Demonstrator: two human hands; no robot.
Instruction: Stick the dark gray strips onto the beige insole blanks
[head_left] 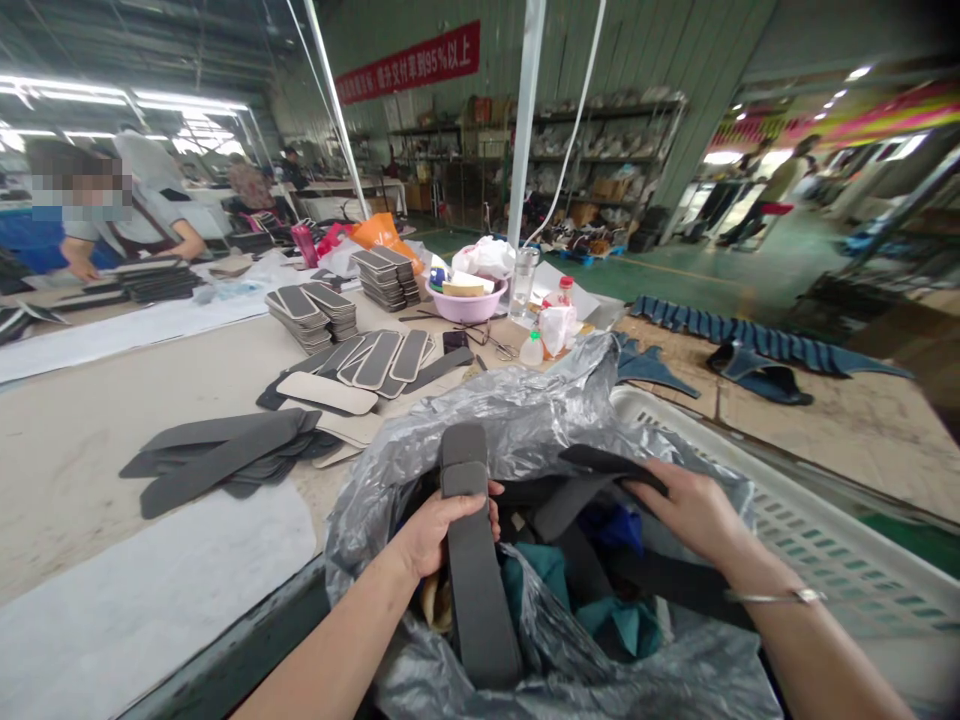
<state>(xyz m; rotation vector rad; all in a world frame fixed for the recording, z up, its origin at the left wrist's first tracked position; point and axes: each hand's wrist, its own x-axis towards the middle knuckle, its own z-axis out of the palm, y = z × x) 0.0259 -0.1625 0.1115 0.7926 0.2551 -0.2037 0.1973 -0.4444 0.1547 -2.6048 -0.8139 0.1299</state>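
My left hand (442, 530) is closed round a long dark grey padded strip (472, 570) that stands up out of a grey plastic bag (540, 410). My right hand (694, 510) reaches into the same bag, its fingers closed on another dark strip (607, 462). Inside the bag lie more dark strips and teal and blue fabric pieces (622, 620). The bag sits in a white slotted plastic basket (810, 530) at the table's near edge.
The worktable (112, 430) carries a pile of grey strips (225, 455), fanned padded pieces (382, 360), stacks (315, 315), a pink bowl (465, 300), bottles (523, 285) and scissors (499, 348). Blue cut pieces (750, 345) lie to the right. Another person (135, 225) works at the far left.
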